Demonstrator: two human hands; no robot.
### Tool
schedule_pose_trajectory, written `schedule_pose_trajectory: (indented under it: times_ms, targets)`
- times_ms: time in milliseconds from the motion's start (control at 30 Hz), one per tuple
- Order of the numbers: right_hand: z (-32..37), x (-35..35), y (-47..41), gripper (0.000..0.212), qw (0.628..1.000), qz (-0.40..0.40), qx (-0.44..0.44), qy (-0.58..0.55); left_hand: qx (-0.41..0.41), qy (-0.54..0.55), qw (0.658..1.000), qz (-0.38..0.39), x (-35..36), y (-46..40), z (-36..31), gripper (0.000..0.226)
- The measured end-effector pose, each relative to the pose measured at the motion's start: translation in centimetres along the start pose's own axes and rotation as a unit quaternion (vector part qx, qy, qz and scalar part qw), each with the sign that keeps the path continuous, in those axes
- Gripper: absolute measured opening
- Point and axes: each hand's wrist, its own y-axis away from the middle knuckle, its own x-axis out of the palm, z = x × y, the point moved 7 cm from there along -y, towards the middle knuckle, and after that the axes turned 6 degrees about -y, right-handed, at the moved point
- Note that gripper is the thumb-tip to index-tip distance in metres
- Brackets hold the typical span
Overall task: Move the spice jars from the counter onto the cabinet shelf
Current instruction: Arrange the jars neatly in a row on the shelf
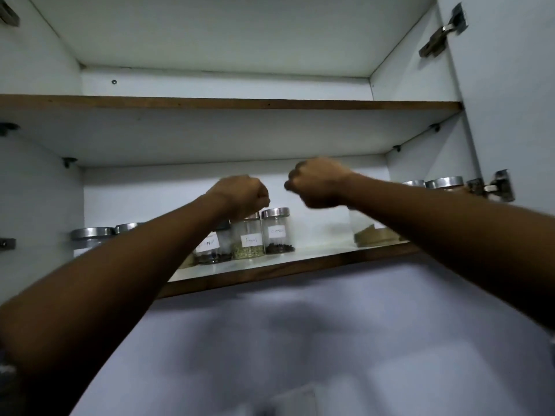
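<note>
Both my arms reach up into the open cabinet, over the lower shelf (pixel 315 259) with its brown front edge. My left hand (pixel 240 196) is curled into a fist just above the lid of a spice jar with pale green seeds (pixel 248 241); whether my fingers actually grip that lid I cannot tell, since the back of my hand hides them. My right hand (pixel 318 183) is also curled, raised in the air in front of the back wall, and I see nothing in it. Three small labelled jars stand in a close row on the shelf: a jar with dark grains (pixel 211 247) partly behind my left forearm, the green-seed jar touching it, and a jar with dark bits (pixel 277 232) just beside that. Further left, two steel-lidded jars (pixel 90 238) show above my left arm. To the right, a jar with brownish powder (pixel 369 232) sits beneath my right forearm, and more steel lids (pixel 444 183) peek over it near the door hinge (pixel 495 187). The upper shelf (pixel 228 103) runs above.
</note>
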Motion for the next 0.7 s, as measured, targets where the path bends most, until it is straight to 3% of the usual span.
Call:
schedule_pose_trajectory:
  times_ms: [100, 333, 700]
  targets:
    - [-3.1, -3.2, 2.5, 0.016, 0.999, 0.005, 0.046, 0.017, 0.018, 0.032, 0.999, -0.030, -2.8, 0.4, -1.5, 0.026]
    - [-9.2, -5.6, 8.7, 0.012, 0.986, 0.099, 0.137, 0.000, 0.021, 0.044, 0.998, -0.046, -6.5, 0.5, -5.3, 0.025]
    - [-16.0, 3.2, 16.3, 0.040, 0.937, 0.194, 0.221, -0.188, 0.013, 0.058, 0.998, -0.015, -4.4, -5.0, -13.5, 0.035]
